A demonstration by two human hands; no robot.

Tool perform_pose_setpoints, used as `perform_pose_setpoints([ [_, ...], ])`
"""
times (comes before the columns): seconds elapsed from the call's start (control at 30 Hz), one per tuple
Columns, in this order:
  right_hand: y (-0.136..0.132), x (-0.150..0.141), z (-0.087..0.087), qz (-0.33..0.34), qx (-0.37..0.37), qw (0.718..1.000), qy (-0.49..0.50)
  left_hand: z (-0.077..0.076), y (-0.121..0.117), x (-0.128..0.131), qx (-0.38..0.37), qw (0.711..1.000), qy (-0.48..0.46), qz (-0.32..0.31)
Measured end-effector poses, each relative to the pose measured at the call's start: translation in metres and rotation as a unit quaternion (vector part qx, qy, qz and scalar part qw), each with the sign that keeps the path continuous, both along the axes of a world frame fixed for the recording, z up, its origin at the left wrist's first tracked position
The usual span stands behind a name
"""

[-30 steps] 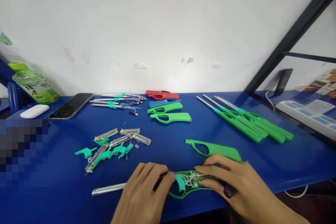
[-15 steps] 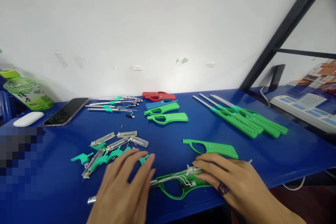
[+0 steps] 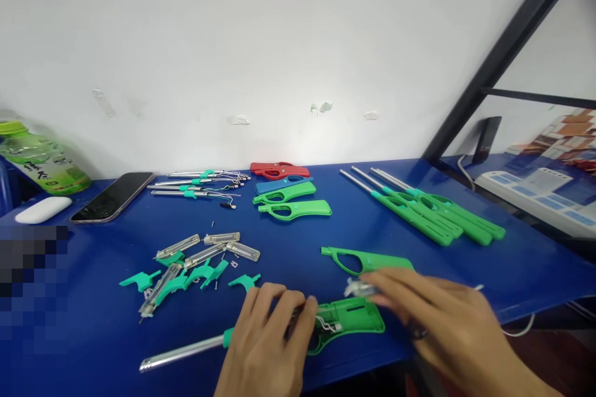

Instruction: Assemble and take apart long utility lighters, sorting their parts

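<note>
Near the front edge of the blue table lies an opened green lighter half-shell [image 3: 361, 317], with white wires and a metal tube [image 3: 181, 352] running out to the left. My left hand [image 3: 267, 341] is closed over its trigger-ring end, covering part of the ring. My right hand [image 3: 433, 316], blurred by motion, pinches a clear lighter fuel tank [image 3: 359, 288] just above the shell's right part. Behind that hand lies a matching green half-shell [image 3: 363, 259]. To the left are several loose clear tanks [image 3: 202, 255] and teal triggers [image 3: 244, 282].
Several assembled green lighters [image 3: 433, 217] lie at the right. Red [image 3: 279, 170], blue [image 3: 284, 184] and green shells [image 3: 298, 209] lie at the back beside tubes with wires [image 3: 186, 185]. A phone [image 3: 114, 196], white case [image 3: 43, 209] and bottle [image 3: 44, 161] stand left; a power strip [image 3: 535, 192] is right.
My right hand has lifted the clear fuel tank up off the shell. My left hand has shifted right along the lighter, baring the metal tube and a teal trigger.
</note>
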State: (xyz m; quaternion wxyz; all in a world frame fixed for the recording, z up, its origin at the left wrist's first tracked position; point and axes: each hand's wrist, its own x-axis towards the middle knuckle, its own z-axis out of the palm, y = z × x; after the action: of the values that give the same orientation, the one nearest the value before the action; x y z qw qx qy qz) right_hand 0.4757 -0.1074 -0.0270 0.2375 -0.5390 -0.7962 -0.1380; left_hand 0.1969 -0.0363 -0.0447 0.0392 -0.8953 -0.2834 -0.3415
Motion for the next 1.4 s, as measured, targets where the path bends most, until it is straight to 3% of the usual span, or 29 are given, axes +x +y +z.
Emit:
perform_pose_setpoints([
  [0.13,0.002,0.006,0.007,-0.032,0.016,0.999,0.041,-0.002,0.002,0.000,0.006,1.000,0.015,0.004],
  [0.33,0.014,-0.031,0.022,0.070,-0.011,0.996,0.051,0.007,0.006,-0.003,0.003,1.000,-0.017,-0.011],
  [0.57,0.031,-0.061,0.039,0.154,-0.008,0.987,0.039,0.023,0.004,-0.039,-0.017,0.999,-0.018,-0.037],
  [0.7,0.040,-0.075,0.043,0.178,-0.001,0.984,0.023,0.028,0.005,-0.058,-0.079,0.995,-0.034,-0.041],
  [0.8,0.053,-0.081,0.043,0.181,-0.035,0.983,0.008,0.030,0.012,-0.066,-0.113,0.992,-0.050,-0.029],
  [0.97,0.092,-0.085,0.035,0.144,-0.121,0.982,-0.010,0.030,0.030,-0.078,-0.022,0.998,-0.012,0.065],
  [1.13,0.120,-0.091,0.025,0.135,-0.136,0.980,-0.045,0.023,0.037,-0.086,0.032,0.992,0.052,0.114],
  [1.23,0.111,-0.084,0.031,0.124,-0.133,0.982,-0.047,0.019,0.031,-0.086,0.037,0.990,0.067,0.115],
  [1.4,0.059,-0.055,0.036,0.099,-0.162,0.981,-0.045,0.012,0.012,-0.078,0.007,0.995,0.062,0.074],
])
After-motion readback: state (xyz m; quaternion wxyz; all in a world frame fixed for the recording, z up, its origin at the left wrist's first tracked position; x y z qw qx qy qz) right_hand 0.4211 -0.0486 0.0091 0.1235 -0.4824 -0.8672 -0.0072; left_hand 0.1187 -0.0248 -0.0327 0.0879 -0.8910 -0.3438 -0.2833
